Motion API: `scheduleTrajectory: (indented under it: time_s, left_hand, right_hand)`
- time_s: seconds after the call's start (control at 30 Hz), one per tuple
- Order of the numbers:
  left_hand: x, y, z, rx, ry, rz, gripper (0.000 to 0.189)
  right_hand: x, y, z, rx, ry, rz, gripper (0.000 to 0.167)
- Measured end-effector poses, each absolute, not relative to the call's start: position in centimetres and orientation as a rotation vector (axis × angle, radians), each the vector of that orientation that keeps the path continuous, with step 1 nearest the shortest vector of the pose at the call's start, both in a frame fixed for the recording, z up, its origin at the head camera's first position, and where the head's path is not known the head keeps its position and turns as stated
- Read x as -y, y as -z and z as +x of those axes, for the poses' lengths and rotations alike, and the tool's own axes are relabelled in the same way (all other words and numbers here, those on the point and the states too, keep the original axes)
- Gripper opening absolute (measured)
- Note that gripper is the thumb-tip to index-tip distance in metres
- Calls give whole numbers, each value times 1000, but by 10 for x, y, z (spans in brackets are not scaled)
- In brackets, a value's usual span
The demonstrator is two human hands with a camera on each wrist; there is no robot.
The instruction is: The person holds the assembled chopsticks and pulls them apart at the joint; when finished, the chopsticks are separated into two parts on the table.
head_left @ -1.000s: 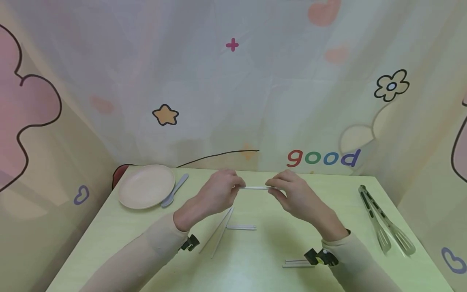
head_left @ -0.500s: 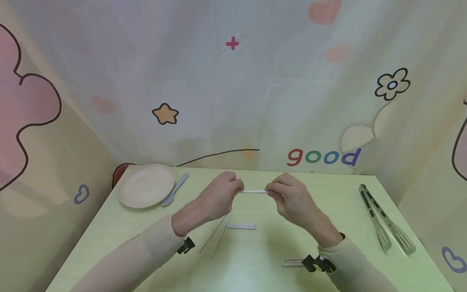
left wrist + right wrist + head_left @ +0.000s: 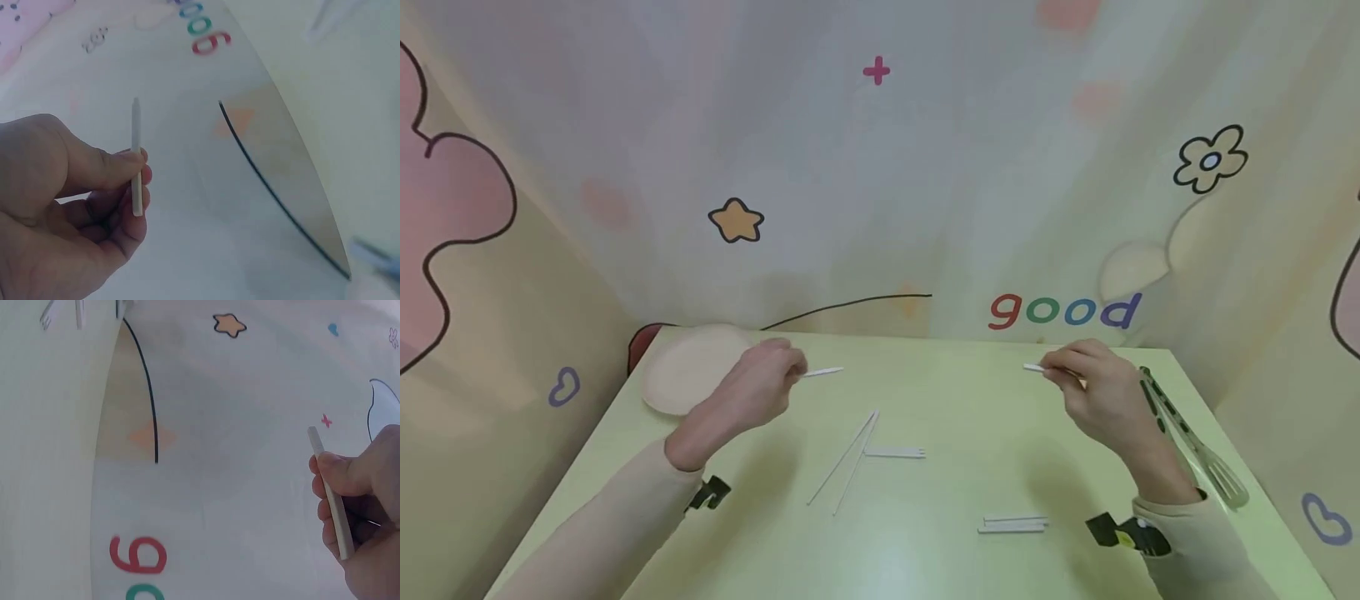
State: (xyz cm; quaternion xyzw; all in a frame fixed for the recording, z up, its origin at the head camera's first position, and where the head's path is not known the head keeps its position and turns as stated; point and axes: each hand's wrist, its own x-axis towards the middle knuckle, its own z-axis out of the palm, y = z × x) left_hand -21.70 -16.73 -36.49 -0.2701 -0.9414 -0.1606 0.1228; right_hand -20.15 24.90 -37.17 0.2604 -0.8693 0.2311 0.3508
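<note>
My left hand point(image 3: 760, 379) is raised over the back left of the table, overlapping the plate in the head view. Its thumb and fingers pinch a short white chopstick half point(image 3: 136, 125), whose upper end narrows to a slim tip. Over the back right, my right hand point(image 3: 1101, 392) pinches another chopstick half point(image 3: 337, 519), squared and blunt at its upper end. The two halves are wide apart. Between the hands, nearer me, two long chopsticks point(image 3: 842, 458) form a narrow V. Beside them lie short chopstick pieces point(image 3: 895, 453), side by side.
More short chopstick pieces point(image 3: 1011, 531) lie near the front right. A pale round plate point(image 3: 685, 375) stands at the back left. Metal slotted tongs point(image 3: 1222, 477) lie along the right side, partly hidden by my right hand. A printed curtain point(image 3: 880, 208) hangs behind the table.
Both hands held one chopstick between them before. They have moved apart, left hand leftward and right hand rightward, each with one half. The left hand now hides the spoon beside the plate.
</note>
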Motion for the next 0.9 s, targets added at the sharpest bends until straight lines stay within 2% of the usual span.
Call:
scheduleTrajectory:
  time_s: [0.13, 0.9]
  left_hand:
    - [151, 361, -221, 2698, 494, -904, 9]
    - [120, 376, -224, 2622, 541, -1007, 12]
  right_hand:
    - [-236, 372, -201, 2258, -614, 765, 21]
    - [-238, 380, -189, 2312, -568, 803, 20]
